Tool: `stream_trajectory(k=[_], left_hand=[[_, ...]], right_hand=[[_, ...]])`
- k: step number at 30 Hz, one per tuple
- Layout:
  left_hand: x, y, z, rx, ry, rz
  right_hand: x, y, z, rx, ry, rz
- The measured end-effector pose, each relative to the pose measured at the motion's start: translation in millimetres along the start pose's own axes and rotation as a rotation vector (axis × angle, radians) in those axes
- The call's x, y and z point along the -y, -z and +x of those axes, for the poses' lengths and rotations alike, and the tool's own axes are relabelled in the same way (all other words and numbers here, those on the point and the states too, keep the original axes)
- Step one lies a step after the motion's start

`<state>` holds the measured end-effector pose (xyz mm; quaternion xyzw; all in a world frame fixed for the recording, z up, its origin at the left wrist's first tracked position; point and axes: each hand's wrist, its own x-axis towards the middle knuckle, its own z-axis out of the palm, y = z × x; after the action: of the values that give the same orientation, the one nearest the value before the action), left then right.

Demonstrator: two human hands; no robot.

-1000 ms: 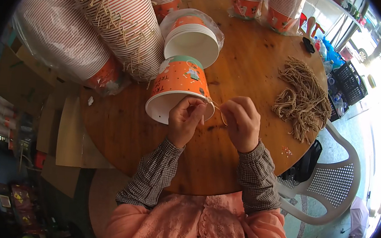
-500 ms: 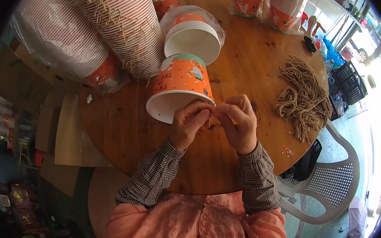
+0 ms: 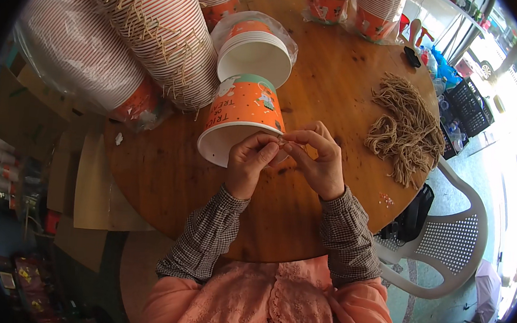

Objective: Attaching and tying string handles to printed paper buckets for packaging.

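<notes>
An orange paper bucket [image 3: 241, 114] with a white inside lies on its side on the round wooden table [image 3: 166, 178], mouth toward me. My left hand [image 3: 250, 161] and my right hand [image 3: 318, 160] meet at the bucket's rim, fingertips pinched together on a thin piece of tan string [image 3: 281, 140] at the rim. Both sleeves are checked.
Tall stacks of striped paper cups [image 3: 159, 32] lie at the back left. A bagged stack of orange buckets [image 3: 255, 55] sits behind the one I work on. A heap of tan string handles [image 3: 407, 127] lies to the right. A white plastic chair [image 3: 446, 249] stands right of the table.
My hands were slightly apart with a loop of string between them; they have come together at the bucket's rim, fingertips now touching.
</notes>
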<state>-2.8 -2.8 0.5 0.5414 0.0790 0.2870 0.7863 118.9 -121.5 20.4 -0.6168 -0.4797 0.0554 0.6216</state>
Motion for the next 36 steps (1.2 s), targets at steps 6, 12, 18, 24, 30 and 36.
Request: stream_trajectory(k=[6, 12, 18, 24, 30, 36], left_hand=[[-2.2, -5.6, -0.6, -0.006, -0.077, 0.087], [1.7, -7.7, -0.8, -0.165, -0.119, 0.204], [2.2, -8.6, -1.6, -0.136, -0.227, 0.411], [-1.3, -9.4, -0.1, -0.080, -0.348, 0.549], [-4.2, -11.1, 1.4, -0.070, -0.398, 0.701], [-4.0, -11.8, 1.6, -0.124, -0.449, 0.791]], right_hand=[[3.4, -1.9, -0.5, -0.005, 0.018, -0.031], [4.5, -6.8, -1.8, -0.019, 0.166, -0.181], [6.1, -4.8, -2.1, -0.018, 0.161, -0.189], [5.9, -2.4, -1.9, -0.020, 0.134, -0.183], [5.8, -2.5, -2.1, -0.014, 0.121, -0.169], [7.2, -2.8, -1.5, -0.014, 0.140, -0.189]])
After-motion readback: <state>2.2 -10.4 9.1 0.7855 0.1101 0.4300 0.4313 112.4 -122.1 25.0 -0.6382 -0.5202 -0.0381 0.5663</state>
